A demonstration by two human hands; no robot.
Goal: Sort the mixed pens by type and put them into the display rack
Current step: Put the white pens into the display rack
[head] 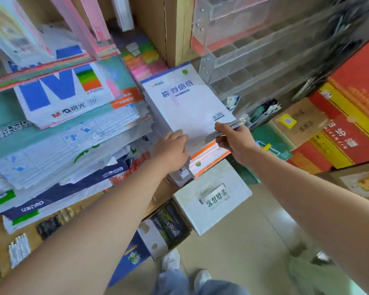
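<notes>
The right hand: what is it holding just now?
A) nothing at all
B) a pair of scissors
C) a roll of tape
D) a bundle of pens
D: the right hand has its fingers curled round a bundle of pens, at the near corner of the white paper pad.

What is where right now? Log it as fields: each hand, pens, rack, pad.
left hand: at the near edge of the pad; grip unclear
right hand: grips a bundle of pens
pens: held at the pad's near right corner, not yet in the rack
rack: clear, tiered, upper right; contents at its right end are blurred
pad: white with blue print, lies left of the rack
</notes>
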